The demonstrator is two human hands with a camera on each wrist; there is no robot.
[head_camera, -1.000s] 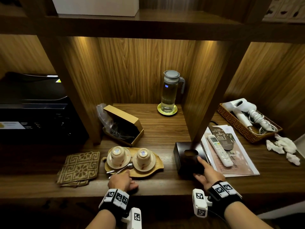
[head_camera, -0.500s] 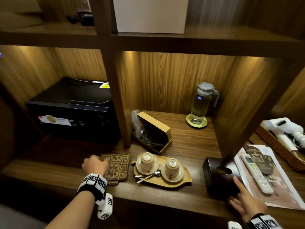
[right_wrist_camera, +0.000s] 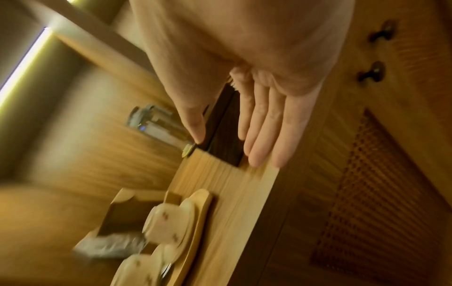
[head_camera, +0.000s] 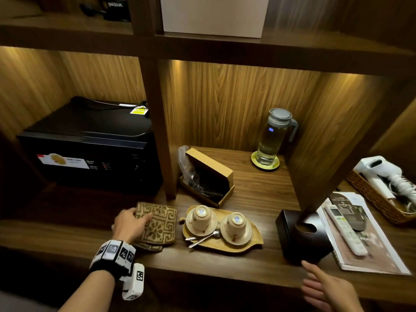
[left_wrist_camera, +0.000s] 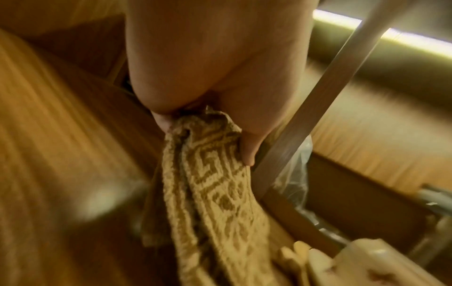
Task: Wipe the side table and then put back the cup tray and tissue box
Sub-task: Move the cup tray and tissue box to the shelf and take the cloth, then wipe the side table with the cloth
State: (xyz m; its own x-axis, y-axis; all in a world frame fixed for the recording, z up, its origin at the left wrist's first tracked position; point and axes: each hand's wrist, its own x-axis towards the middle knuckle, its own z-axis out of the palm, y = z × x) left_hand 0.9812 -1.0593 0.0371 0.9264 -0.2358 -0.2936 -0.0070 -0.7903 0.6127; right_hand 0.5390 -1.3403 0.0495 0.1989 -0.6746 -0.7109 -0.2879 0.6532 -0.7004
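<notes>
Pinching cloth (head_camera: 157, 224) now, left hand (head_camera: 129, 224) (previously beside).

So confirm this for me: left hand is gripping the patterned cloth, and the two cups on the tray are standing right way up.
One thing is wrong: the cups on the tray are upside down, as the head view shows. The left hand does grip the cloth.

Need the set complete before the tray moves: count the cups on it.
2. Both upside down on saucers on the wooden cup tray: left cup nearest the patterned cloth, right cup nearer the tissue box. None seem hidden.
</notes>
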